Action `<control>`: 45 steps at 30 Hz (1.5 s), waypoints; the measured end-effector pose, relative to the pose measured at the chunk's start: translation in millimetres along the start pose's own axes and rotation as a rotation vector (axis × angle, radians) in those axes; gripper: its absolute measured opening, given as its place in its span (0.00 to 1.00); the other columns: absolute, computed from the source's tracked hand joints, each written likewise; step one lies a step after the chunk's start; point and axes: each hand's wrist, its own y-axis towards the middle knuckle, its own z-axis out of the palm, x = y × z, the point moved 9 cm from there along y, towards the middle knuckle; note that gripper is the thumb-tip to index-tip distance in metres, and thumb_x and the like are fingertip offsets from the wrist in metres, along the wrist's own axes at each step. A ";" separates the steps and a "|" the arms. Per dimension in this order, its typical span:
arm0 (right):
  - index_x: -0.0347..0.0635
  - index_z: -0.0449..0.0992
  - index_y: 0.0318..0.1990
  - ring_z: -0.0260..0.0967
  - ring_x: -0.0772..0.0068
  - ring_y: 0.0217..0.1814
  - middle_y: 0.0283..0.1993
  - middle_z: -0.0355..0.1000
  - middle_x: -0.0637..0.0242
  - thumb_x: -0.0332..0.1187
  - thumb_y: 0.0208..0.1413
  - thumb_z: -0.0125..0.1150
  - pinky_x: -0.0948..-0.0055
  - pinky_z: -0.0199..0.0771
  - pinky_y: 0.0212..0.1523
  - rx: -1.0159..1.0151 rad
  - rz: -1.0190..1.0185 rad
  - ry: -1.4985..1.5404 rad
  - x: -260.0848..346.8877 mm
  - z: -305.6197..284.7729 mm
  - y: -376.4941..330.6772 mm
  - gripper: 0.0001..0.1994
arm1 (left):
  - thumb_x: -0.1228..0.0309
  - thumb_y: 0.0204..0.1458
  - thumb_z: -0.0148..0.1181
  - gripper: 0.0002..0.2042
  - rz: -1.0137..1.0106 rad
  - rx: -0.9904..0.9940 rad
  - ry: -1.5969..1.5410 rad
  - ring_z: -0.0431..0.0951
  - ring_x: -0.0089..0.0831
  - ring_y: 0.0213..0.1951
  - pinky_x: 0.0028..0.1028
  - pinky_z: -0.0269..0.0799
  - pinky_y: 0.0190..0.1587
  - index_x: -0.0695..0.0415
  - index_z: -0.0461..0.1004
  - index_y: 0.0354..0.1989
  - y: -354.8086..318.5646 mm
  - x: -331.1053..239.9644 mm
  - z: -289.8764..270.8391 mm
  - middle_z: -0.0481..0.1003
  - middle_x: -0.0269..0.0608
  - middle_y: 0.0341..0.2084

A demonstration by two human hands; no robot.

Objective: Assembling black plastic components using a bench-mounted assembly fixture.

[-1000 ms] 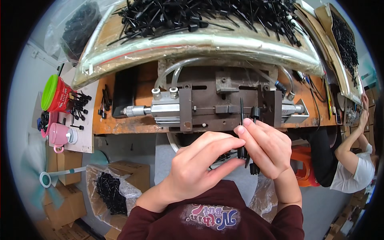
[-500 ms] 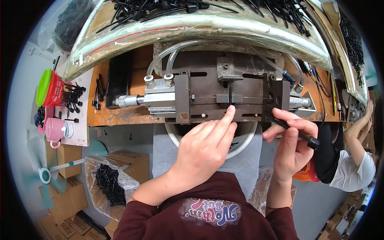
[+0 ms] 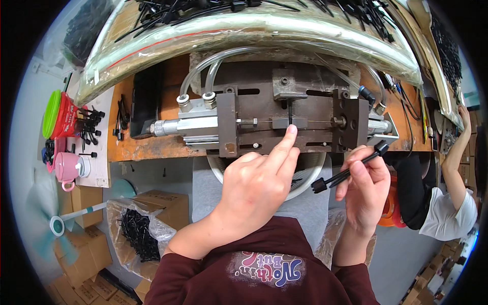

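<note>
My left hand (image 3: 259, 185) reaches over the front of a brown metal fixture (image 3: 264, 140), index finger stretched out. Its fingertip touches the front of a small grey block (image 3: 279, 123) at the fixture's middle, where a thin black rod (image 3: 290, 109) sits upright in the picture, partly behind the finger. My right hand (image 3: 366, 188), to the right and nearer me, holds black plastic rods (image 3: 341, 177) with knobbed ends between thumb and fingers; they look like two, slanting up to the right. Thin metal pins run from both sides toward the block.
Silver air cylinders (image 3: 201, 129) with clear hoses flank the fixture. A white-rimmed basket (image 3: 305, 190) sits below it. Black rods lie piled on the plastic-wrapped shelf (image 3: 254, 30) behind. At left stand a pink cup (image 3: 66, 168) and a fan (image 3: 57, 224); another person (image 3: 450, 213) works at right.
My right hand has turned the black rods, so they now slant the other way with a knobbed end toward the left. The side pins' nuts have moved inward toward the block.
</note>
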 end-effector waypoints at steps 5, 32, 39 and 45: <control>0.29 0.74 0.38 0.74 0.71 0.20 0.28 0.74 0.60 0.20 0.54 0.61 0.79 0.75 0.22 0.025 0.068 0.054 -3.5 4.5 -0.7 0.05 | 0.73 0.40 0.70 0.20 0.005 0.038 -0.392 0.81 0.27 0.31 0.22 0.75 0.30 0.58 0.77 0.46 -0.4 2.2 -10.0 0.78 0.43 0.46; 0.29 0.63 0.50 0.72 0.42 0.54 0.57 0.63 0.31 0.39 0.59 0.59 0.57 0.77 0.51 0.083 -0.471 -0.309 40.5 12.8 -25.3 0.22 | 0.71 0.41 0.69 0.10 -0.002 -0.112 -0.003 0.76 0.24 0.22 0.21 0.70 0.26 0.57 0.79 0.33 0.9 1.3 0.4 0.78 0.40 0.48; 0.33 0.78 0.35 0.76 0.57 0.44 0.50 0.73 0.48 0.21 0.34 0.75 0.67 0.80 0.40 0.180 -0.695 -0.979 39.5 48.8 -29.8 0.17 | 0.72 0.41 0.69 0.10 -0.008 -0.120 -0.025 0.74 0.24 0.20 0.21 0.69 0.24 0.57 0.79 0.33 0.7 3.7 -0.3 0.78 0.39 0.48; 0.33 0.77 0.34 0.77 0.58 0.38 0.49 0.75 0.51 0.20 0.37 0.70 0.69 0.78 0.36 0.282 -0.782 -1.134 26.7 68.1 -21.9 0.13 | 0.71 0.38 0.70 0.12 0.043 -0.031 -0.126 0.74 0.26 0.19 0.23 0.69 0.23 0.58 0.79 0.33 -8.9 0.2 -8.5 0.79 0.41 0.46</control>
